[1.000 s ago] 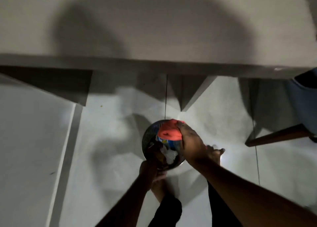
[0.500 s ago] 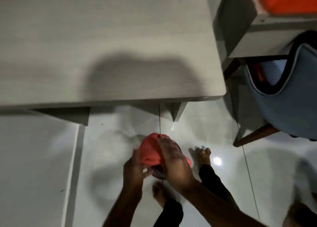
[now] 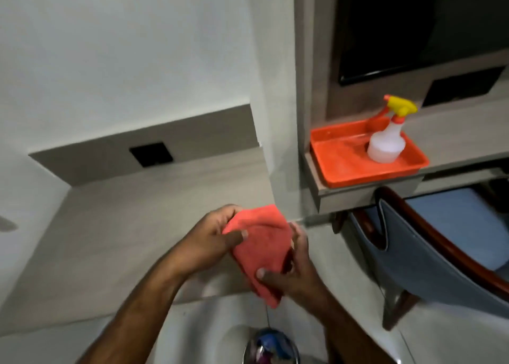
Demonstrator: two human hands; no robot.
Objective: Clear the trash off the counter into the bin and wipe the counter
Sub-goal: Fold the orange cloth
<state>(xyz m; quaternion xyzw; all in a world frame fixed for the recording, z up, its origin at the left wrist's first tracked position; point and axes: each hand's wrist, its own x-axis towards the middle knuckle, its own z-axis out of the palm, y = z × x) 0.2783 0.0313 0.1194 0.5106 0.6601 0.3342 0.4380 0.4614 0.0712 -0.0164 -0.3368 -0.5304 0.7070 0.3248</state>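
Note:
Both hands hold a red cloth above the grey counter. My left hand pinches its upper left edge with thumb on top. My right hand grips its lower right side, thumb across the front. The cloth hangs in loose folds over the counter's front right corner. Down on the floor, at the bottom edge of the view, stands a small round metal bin with coloured trash inside.
An orange tray holding a white spray bottle with a yellow trigger sits on a shelf to the right. A blue chair with wooden frame stands below it. A black socket plate is on the back panel.
The view has swung up from the floor to the counter. Both hands lifted the red cloth away from the bin and now hold it above the counter's edge.

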